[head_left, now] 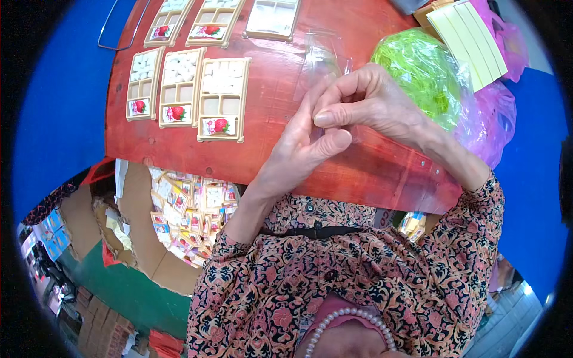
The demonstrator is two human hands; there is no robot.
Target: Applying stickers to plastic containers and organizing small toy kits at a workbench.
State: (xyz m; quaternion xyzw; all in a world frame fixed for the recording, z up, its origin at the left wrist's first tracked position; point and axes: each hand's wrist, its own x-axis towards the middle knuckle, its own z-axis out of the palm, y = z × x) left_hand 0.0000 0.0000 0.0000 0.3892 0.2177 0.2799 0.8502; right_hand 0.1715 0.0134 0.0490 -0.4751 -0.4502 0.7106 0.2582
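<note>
A clear, glossy, crinkled piece of thin plastic shows just beyond the right hand, its near part hidden.

No words or numbers you can read for sure. Your strawberry packets in the trays near the tabletop's left edge carry pinkish print beside the fruit picture, too small. Small packages in the cardboard box below your near edge: coloured labels, blurred. Stacked brown cartons, further left: reddish marks, illegible.
</note>
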